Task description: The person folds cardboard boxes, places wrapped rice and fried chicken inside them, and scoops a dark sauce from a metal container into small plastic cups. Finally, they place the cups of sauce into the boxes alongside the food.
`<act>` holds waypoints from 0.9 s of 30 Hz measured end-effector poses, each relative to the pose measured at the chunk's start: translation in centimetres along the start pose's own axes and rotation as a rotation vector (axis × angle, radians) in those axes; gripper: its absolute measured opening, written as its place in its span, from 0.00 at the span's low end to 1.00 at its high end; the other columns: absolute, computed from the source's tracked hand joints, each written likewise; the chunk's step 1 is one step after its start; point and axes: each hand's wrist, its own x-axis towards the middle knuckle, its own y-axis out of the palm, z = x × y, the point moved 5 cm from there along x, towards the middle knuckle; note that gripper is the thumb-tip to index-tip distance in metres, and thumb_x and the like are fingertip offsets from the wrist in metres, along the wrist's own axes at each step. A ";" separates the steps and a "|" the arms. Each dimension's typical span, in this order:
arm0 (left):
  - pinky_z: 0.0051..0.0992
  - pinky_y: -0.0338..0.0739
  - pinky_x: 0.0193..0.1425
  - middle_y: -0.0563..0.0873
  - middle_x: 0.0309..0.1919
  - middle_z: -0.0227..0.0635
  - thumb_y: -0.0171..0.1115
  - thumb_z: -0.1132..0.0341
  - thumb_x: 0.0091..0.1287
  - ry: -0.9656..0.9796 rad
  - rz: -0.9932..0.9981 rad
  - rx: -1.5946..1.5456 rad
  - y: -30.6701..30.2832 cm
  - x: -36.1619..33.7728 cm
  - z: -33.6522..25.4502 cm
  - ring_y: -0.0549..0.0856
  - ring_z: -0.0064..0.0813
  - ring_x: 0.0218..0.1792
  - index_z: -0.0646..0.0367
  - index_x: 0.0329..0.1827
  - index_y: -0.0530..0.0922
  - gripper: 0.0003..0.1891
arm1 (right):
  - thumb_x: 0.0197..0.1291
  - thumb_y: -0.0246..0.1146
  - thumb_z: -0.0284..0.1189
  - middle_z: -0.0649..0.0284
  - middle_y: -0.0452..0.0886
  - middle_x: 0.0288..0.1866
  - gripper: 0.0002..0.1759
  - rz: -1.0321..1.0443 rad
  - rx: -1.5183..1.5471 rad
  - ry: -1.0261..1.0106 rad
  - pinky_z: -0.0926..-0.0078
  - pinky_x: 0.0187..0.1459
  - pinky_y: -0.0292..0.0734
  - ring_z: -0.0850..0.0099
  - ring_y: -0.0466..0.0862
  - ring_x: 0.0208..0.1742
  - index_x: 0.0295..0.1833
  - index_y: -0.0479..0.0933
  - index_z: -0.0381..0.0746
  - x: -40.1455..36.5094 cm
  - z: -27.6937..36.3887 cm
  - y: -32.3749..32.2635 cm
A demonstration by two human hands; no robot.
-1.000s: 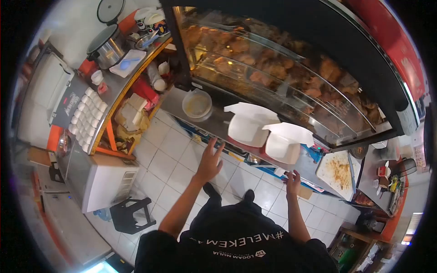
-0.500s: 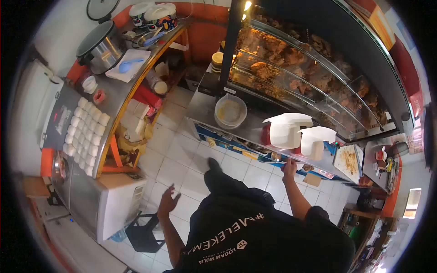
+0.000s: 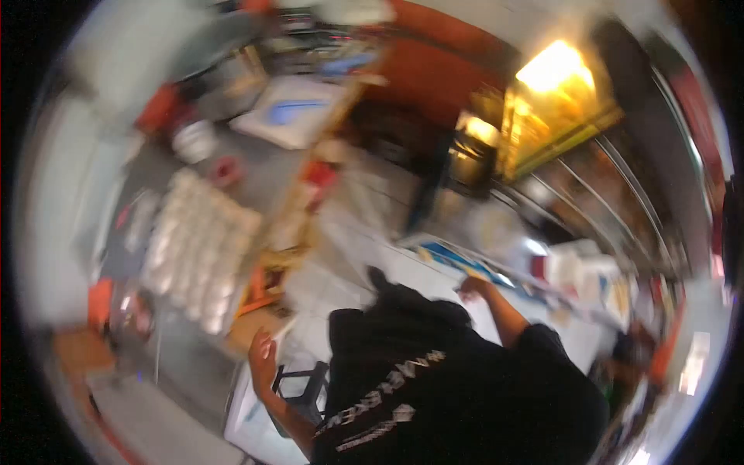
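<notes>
My left hand (image 3: 263, 355) hangs in the air near the end of the left counter, above a dark stool (image 3: 304, 385). Its fingers look loosely apart, with nothing held. My right hand (image 3: 470, 290) is out in front of the right counter, smeared by motion, so its fingers cannot be made out. Rows of small white rounded bundles (image 3: 203, 252) cover part of the left counter. Behind them, a blue utensil (image 3: 294, 111) lies on a white tray (image 3: 267, 128). White open boxes (image 3: 587, 275) stand on the right counter, blurred.
A glass display case (image 3: 597, 190) with a bright lamp rises behind the right counter. A red bowl (image 3: 225, 170) and a white tub (image 3: 194, 142) sit behind the bundles. The pale tiled floor (image 3: 341, 283) runs between the counters. A cardboard box (image 3: 260, 322) stands by the left counter's end.
The view has swung left, so both counters appear further right and blurred. My right hand is now away from the boxes. My left hand has shifted toward the left counter's end.
</notes>
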 end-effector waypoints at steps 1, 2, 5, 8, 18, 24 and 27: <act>0.35 0.76 0.67 0.81 0.66 0.46 0.63 0.67 0.75 0.040 -0.060 -0.082 -3.4 0.4 0.8 0.83 0.35 0.61 0.58 0.73 0.72 0.25 | 0.69 0.62 0.45 0.54 0.88 0.37 0.23 0.038 -0.312 -0.162 0.59 0.37 0.84 0.62 0.90 0.34 0.51 0.80 0.34 1.8 4.9 -1.1; 0.35 0.77 0.67 0.81 0.66 0.46 0.62 0.67 0.75 0.090 -0.140 -0.162 -7.1 0.6 1.1 0.84 0.34 0.61 0.58 0.72 0.73 0.23 | 0.69 0.62 0.46 0.54 0.88 0.36 0.23 0.071 -0.583 -0.305 0.60 0.38 0.84 0.62 0.90 0.34 0.51 0.80 0.34 3.1 10.4 -2.0; 0.33 0.77 0.65 0.84 0.60 0.44 0.63 0.70 0.74 0.269 -0.533 0.007 -18.4 1.5 -6.0 0.84 0.35 0.60 0.60 0.63 0.79 0.16 | 0.69 0.63 0.42 0.54 0.88 0.32 0.20 0.002 -0.592 -0.417 0.63 0.38 0.84 0.64 0.89 0.34 0.48 0.79 0.33 -0.4 29.3 -4.0; 0.34 0.76 0.64 0.86 0.55 0.44 0.63 0.72 0.72 0.259 -0.853 0.005 -29.4 3.9 -8.1 0.85 0.37 0.58 0.62 0.58 0.81 0.13 | 0.70 0.65 0.33 0.57 0.87 0.31 0.13 -0.178 -0.442 -0.657 0.67 0.35 0.82 0.69 0.88 0.33 0.43 0.79 0.32 -11.6 54.6 -3.1; 0.44 0.74 0.65 0.84 0.56 0.47 0.69 0.66 0.66 0.358 -1.239 0.104 -47.6 17.4 -0.2 0.82 0.49 0.59 0.62 0.60 0.79 0.21 | 0.67 0.66 0.28 0.64 0.83 0.36 0.09 -0.209 -0.773 -1.325 0.74 0.46 0.80 0.74 0.84 0.39 0.46 0.79 0.33 -27.6 114.8 13.8; 0.49 0.75 0.64 0.83 0.56 0.48 0.73 0.63 0.62 0.314 -1.159 0.056 -48.0 20.5 3.0 0.81 0.51 0.58 0.61 0.61 0.78 0.24 | 0.66 0.65 0.31 0.57 0.86 0.37 0.10 0.025 -0.911 -1.207 0.66 0.45 0.82 0.66 0.87 0.39 0.47 0.81 0.36 -11.4 135.8 23.8; 0.49 0.75 0.63 0.83 0.56 0.48 0.72 0.64 0.63 0.192 -1.035 -0.027 -45.9 21.4 6.7 0.81 0.51 0.58 0.62 0.60 0.79 0.23 | 0.66 0.65 0.32 0.49 0.81 0.56 0.18 0.009 -1.255 -1.426 0.59 0.58 0.78 0.57 0.83 0.55 0.56 0.78 0.32 -6.2 139.1 28.1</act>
